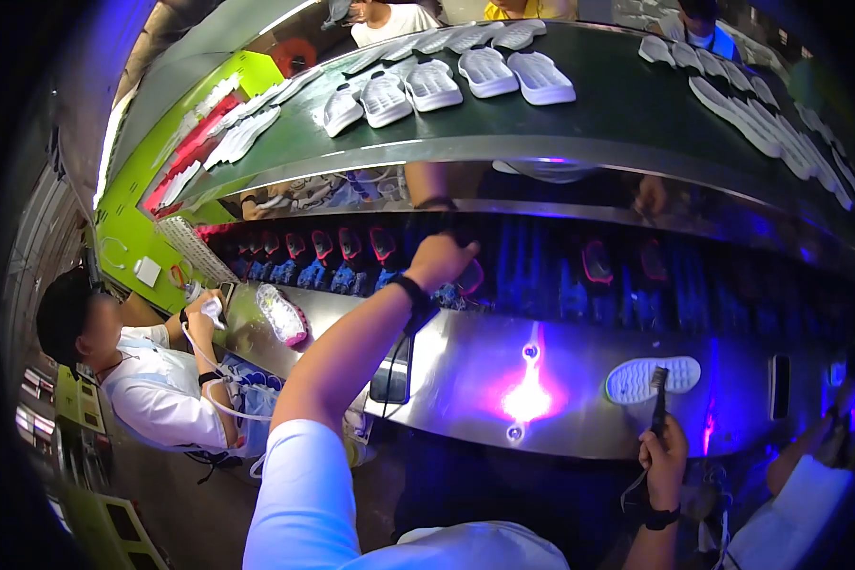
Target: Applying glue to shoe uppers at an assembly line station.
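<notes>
Blue-lit steel counter [465, 370] runs crosswise under a rack of shoes [351, 261]. Left hand [439, 261] reaches up into that rack, fingers curled; what it grips is unclear. Right hand [663, 456] is closed on a dark brush [658, 399], just below the white sole [653, 378], which lies lengthwise left to right and far nearer to this hand.

A dark phone screen [390, 373] — oblong, black, glossy — lies on the steel surface [465, 380], left of the surface's purple glare.
</notes>
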Motion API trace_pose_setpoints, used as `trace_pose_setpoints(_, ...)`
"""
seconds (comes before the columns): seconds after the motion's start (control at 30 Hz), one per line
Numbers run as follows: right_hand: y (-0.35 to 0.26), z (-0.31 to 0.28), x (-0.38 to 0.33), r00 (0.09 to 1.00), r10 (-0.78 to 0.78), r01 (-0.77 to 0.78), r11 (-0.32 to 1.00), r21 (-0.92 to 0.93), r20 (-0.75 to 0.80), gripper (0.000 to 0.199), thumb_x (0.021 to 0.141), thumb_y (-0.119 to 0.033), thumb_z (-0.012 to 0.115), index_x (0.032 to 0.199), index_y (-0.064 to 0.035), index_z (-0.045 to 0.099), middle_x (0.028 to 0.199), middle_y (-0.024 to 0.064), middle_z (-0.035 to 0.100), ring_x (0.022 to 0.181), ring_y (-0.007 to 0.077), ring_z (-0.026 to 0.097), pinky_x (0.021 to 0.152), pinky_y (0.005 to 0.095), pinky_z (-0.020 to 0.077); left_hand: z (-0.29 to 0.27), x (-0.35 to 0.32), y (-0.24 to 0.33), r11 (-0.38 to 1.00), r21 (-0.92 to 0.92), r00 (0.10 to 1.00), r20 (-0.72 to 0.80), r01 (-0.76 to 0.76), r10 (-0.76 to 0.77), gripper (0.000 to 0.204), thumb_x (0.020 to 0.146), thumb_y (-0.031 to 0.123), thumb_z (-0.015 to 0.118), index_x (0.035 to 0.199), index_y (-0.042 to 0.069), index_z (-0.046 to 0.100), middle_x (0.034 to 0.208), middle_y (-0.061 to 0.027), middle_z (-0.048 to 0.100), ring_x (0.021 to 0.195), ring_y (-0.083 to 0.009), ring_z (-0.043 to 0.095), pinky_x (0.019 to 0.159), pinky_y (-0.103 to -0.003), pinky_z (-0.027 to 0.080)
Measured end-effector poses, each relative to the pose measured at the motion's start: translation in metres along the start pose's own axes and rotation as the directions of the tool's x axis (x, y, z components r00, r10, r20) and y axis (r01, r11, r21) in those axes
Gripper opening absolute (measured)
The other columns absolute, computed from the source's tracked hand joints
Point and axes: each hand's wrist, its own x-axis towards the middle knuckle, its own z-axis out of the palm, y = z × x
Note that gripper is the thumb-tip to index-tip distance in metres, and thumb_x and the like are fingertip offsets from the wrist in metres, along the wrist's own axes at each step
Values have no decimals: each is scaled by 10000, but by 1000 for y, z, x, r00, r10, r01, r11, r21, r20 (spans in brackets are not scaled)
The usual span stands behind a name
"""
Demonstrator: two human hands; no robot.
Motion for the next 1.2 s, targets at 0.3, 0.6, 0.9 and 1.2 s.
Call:
trace_pose_setpoints(0.3,17,-12,39,996,-50,54,997,48,-74,325,956,9,581,1281,25,575,846,41,589,556,55,488,466,205,383,72,117,-41,911,353,923,-233,-212,305,442,1006,349,520,1379,140,628,1427,-180,599,1319,-331,575,1101,-427,449)
trace_pose_setpoints(0.6,33,2,47,987,-108,111,994,18,-120,369,978,-13,618,1340,31,562,861,35,609,568,50,510,462,207,397,132,75,200,967,4,967,-13,-254,254,504,935,531,579,1158,106,735,1146,-193,734,1048,-384,710,899,-514,543)
trace_pose_setpoints(0.9,24,-35,52,991,-100,109,989,102,-87,400,971,31,612,1367,21,553,857,16,607,558,44,514,484,211,422,74,67,189,980,-31,972,123,-197,199,575,902,562,579,1208,91,703,1077,-192,750,998,-373,729,854,-471,563)
trace_pose_setpoints(1.2,22,-58,59,993,-84,92,989,112,-79,400,963,25,639,1358,-5,581,892,-7,616,619,40,534,521,219,437,102,122,91,771,431,795,-173,-469,581,481,969,441,519,1201,49,674,1094,-221,734,1009,-390,715,889,-492,540)
